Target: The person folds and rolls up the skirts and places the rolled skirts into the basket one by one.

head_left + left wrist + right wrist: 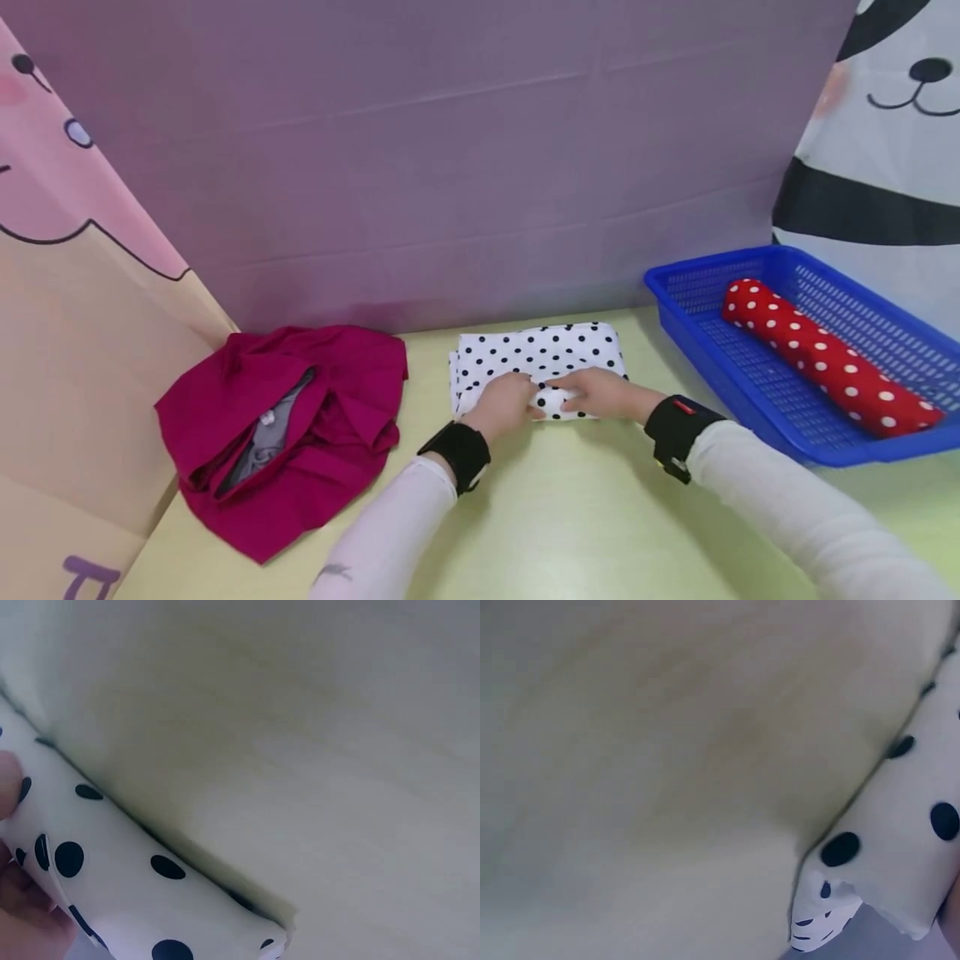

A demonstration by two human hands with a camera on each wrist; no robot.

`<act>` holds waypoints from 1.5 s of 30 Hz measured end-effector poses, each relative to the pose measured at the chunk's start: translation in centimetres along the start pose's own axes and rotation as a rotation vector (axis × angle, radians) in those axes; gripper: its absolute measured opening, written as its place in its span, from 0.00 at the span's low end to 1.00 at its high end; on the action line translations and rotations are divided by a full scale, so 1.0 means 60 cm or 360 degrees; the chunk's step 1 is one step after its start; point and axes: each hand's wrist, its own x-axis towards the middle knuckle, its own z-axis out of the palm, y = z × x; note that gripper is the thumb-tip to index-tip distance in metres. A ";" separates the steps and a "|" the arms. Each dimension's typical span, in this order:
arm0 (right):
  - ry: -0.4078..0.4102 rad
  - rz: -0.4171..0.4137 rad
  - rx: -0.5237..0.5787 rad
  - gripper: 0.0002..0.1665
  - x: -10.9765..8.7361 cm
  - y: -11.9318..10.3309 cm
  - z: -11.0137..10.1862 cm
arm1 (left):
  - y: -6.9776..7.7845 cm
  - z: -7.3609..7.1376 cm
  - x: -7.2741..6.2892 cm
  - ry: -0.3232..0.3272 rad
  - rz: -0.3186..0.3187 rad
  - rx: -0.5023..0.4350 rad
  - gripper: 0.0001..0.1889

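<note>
A white cloth with black polka dots point(540, 346) lies folded into a rectangle on the table, its near edge turned over into a thick rounded fold. My left hand point(506, 404) grips that fold left of the middle. In the left wrist view, the thumb point(7, 784) and the curled fingers point(30, 922) have the dotted fabric between them. Close beside it, my right hand point(603, 392) holds the same fold with bent fingers. The right wrist view shows the cloth's end point(840, 900) with layered edges, while most of that hand is outside the picture.
On the left lies a crumpled magenta garment point(337, 367) with a grey lining showing in its opening. A blue plastic basket point(727, 396) stands at the right, holding a rolled red cloth with white dots point(825, 358). A purple-grey backdrop point(420, 167) rises behind the table.
</note>
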 end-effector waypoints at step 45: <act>-0.0424 0.0110 0.0003 0.28 0.006 -0.039 -0.019 | 0.008 0.008 -0.042 -0.0114 0.0173 0.0327 0.24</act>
